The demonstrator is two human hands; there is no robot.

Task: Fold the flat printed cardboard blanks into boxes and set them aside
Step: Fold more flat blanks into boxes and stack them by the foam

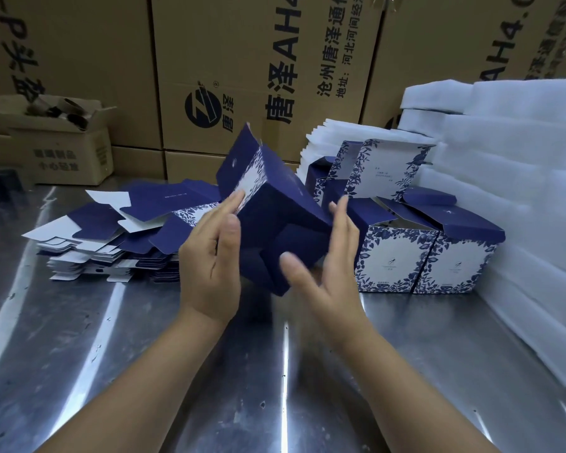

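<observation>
**A:** What lay around the half-folded blue box (275,204)?

**B:** Left of it, a loose pile of flat blanks (111,237), blue and white sides mixed, was spread on the steel tabletop (111,354). Right of it, two finished boxes (396,259) stood side by side, touching, with their lids ajar. A leaf-printed box (383,168) leaned behind them. Farther right rose a stack of white foam sheets (510,207). Behind the box stood a wall of large brown cartons (242,76). The hands themselves covered part of its lower faces.

**A:** Any containers?

**B:** A small open carton (62,152) sat far left of the box, behind the blanks. Dark tube-like things (66,112) lay inside, too dim to name.

**A:** And the grip?

**B:** Wide on both sides. The left hand (209,256) lay with straight fingers against the box's left face, thumb on the front. The right hand (327,266), blurred, had straight fingers at the right edge and its thumb at the lower flap. The box sat between the two palms, tilted, with its open top flap pointing up and away. One corner pointed down at the tabletop, and I could not tell whether it touched.
</observation>
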